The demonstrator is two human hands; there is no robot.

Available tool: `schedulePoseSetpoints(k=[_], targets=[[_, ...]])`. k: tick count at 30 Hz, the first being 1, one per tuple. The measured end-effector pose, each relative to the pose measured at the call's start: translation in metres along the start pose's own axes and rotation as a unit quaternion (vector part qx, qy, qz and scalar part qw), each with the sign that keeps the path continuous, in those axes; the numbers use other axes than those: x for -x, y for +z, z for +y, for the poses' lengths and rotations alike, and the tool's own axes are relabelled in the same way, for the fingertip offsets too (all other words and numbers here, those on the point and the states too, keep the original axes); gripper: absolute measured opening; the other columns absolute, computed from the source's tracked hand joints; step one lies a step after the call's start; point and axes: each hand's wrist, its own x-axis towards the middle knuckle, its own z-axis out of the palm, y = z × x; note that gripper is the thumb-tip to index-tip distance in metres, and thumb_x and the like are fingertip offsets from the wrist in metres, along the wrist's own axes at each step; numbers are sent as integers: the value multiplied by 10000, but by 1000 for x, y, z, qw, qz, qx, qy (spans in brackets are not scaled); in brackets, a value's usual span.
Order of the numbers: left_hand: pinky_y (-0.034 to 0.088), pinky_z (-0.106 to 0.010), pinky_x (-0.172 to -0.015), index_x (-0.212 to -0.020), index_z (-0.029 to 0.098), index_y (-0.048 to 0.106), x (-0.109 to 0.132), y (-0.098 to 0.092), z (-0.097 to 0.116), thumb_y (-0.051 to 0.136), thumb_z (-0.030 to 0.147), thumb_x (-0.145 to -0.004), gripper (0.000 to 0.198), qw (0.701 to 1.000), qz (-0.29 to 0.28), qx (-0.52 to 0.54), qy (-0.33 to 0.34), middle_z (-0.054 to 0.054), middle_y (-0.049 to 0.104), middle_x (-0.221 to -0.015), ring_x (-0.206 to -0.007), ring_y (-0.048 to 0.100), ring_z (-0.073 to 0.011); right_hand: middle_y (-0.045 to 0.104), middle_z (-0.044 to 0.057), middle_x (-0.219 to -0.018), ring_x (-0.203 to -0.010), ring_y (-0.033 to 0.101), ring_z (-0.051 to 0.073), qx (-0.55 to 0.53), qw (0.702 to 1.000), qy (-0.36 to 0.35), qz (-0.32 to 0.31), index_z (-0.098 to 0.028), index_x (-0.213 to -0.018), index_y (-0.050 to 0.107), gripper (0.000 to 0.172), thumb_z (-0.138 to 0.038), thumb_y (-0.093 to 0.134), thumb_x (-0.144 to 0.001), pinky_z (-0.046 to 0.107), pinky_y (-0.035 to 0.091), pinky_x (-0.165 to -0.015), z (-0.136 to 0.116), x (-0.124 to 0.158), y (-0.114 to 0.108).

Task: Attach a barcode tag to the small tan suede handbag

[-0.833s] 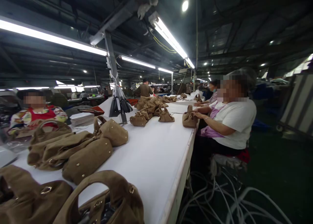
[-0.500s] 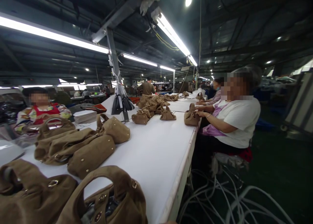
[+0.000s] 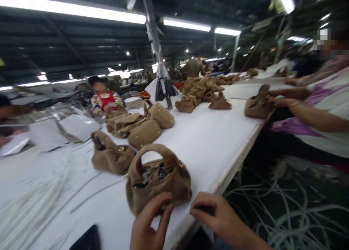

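Observation:
A brown handbag (image 3: 178, 181) with a looped handle stands upright at the front of the white table, its top open on dark and grey contents. My left hand (image 3: 152, 221) is at the bag's near side, thumb and fingertips drawn together; whether it touches the bag I cannot tell. Close to the table's edge, right of the bag, my right hand (image 3: 218, 213) is closed with fingers curled against the thumb. Anything small pinched in either hand is hidden. Another brown handbag (image 3: 111, 157) sits just behind on the left.
More brown bags (image 3: 144, 133) lie farther along the table (image 3: 207, 137), with a heap (image 3: 201, 88) beyond. A dark flat object (image 3: 87, 239) is at the lower left, near white strips (image 3: 40, 210). At right a co-worker's hands hold a bag (image 3: 257, 106). Pale tubing (image 3: 297, 213) covers the floor.
My view has swung left and down, so the bags and co-workers appear shifted. Both my hands have come into view beside the front bag; before, only a sliver of skin showed at the bottom edge.

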Motion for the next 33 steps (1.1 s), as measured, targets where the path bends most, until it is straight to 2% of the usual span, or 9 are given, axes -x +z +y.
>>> schedulePoseSetpoints(k=[2, 4, 7, 10, 18, 20, 25, 29, 33], targets=[[554, -385, -926, -1112, 279, 701, -3, -15, 5, 604, 443, -894, 289, 994, 97, -44, -15, -62, 695, -1219, -1077, 661, -272, 706, 37, -811, -813, 640, 190, -4, 1000, -6, 16, -199, -830, 760, 279, -453, 649, -860, 270, 492, -766, 0, 0, -6], [524, -387, -964, -1210, 269, 655, -13, -21, 10, 590, 422, -909, 344, 987, 139, -83, -13, -64, 661, -1282, -1125, 636, -270, 712, 35, -833, -833, 641, 200, -18, 999, 2, 29, -209, -861, 754, 300, -491, 653, -853, 270, 501, -776, 6, -2, -10], [472, -435, -1025, -1316, 254, 595, -29, -19, 12, 597, 440, -900, 456, 983, 108, -145, -26, -82, 645, -1315, -1204, 596, -302, 718, 41, -865, -865, 644, 218, -29, 998, 5, 51, -220, -870, 754, 308, -515, 675, -830, 269, 513, -786, 14, -4, -10], [480, -477, -976, -1364, 232, 561, -40, -14, 14, 598, 479, -889, 536, 976, 72, -199, -59, -122, 673, -1265, -1160, 621, -351, 718, 41, -882, -868, 649, 216, -30, 997, -16, 69, -230, -863, 754, 281, -500, 684, -831, 261, 517, -781, 17, -5, -8], [510, -455, -855, -1299, 238, 627, -49, -19, 23, 594, 468, -894, 467, 953, 63, -285, -80, -139, 730, -1122, -1034, 669, -362, 716, 32, -926, -890, 657, 202, -12, 995, -77, 59, -254, -906, 750, 205, -439, 676, -864, 274, 513, -824, 15, -15, -7], [511, -447, -867, -1292, 247, 632, -48, -21, 20, 630, 438, -876, 458, 960, 58, -263, -77, -125, 731, -1118, -1030, 670, -344, 717, 37, -930, -887, 659, 207, -12, 995, -85, 56, -251, -904, 755, 211, -441, 670, -868, 286, 518, -822, 13, -18, -6], [500, -383, -953, -1299, 228, 614, -42, -22, 7, 717, 330, -818, 502, 989, 101, -95, -53, -82, 703, -1171, -1075, 644, -259, 713, 33, -934, -912, 653, 199, -24, 993, -100, 52, -251, -925, 755, 205, -422, 650, -890, 281, 515, -832, 6, -23, 0], [522, -353, -929, -1222, 226, 654, -36, -20, -2, 686, 337, -850, 390, 993, 100, 11, -58, -59, 720, -1108, -1031, 660, -230, 709, 38, -917, -894, 647, 197, -10, 992, -116, 49, -241, -930, 748, 208, -412, 633, -903, 280, 523, -810, 3, -29, 2], [536, -329, -906, -1236, 251, 639, -30, -20, -9, 666, 332, -869, 377, 986, 155, 31, -45, -45, 709, -1149, -1022, 665, -207, 705, 20, -911, -856, 647, 173, 0, 989, -136, 63, -247, -931, 739, 191, -407, 643, -893, 242, 517, -746, 2, -36, 3]])
